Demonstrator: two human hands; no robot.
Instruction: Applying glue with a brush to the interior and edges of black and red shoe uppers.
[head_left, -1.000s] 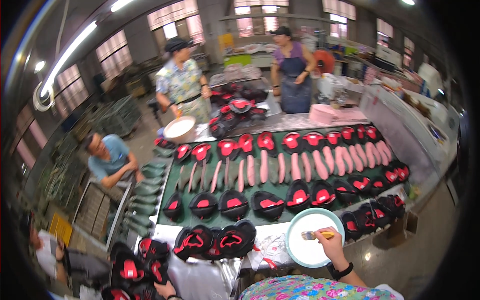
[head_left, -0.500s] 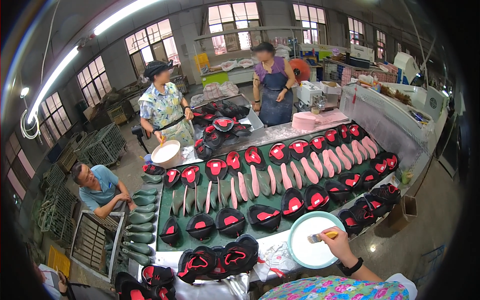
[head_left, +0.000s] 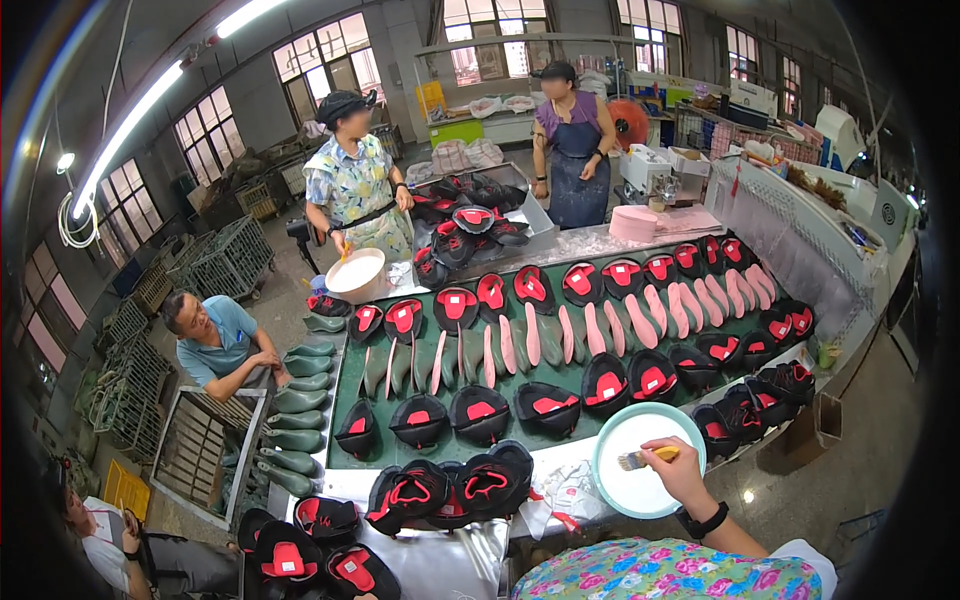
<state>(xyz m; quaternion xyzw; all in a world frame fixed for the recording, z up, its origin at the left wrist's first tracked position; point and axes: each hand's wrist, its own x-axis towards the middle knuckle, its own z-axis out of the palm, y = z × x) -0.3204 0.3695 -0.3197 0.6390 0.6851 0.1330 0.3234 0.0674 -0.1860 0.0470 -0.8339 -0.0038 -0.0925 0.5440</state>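
My right hand is closed round the yellow handle of a paint brush. The brush's bristles point left, over the white liquid in a pale green basin; whether they touch the liquid, I cannot tell. The basin stands at the near edge of the green conveyor belt. A dark wristband is on my right wrist. My left hand is out of sight. Just left of the basin lies a crumpled white cloth or plastic sheet. Beyond it sit black shoe uppers with red linings.
Along the belt run pink insoles and green shoe lasts. More lasts line its left side. Black-and-red shoes pile at the near edge. Two people stand across the belt, one beside another basin; others are at left.
The whole view has shifted, so the scene sits farther right in the picture. My right hand still grips the brush over the basin. At lower left, another person shows more fully.
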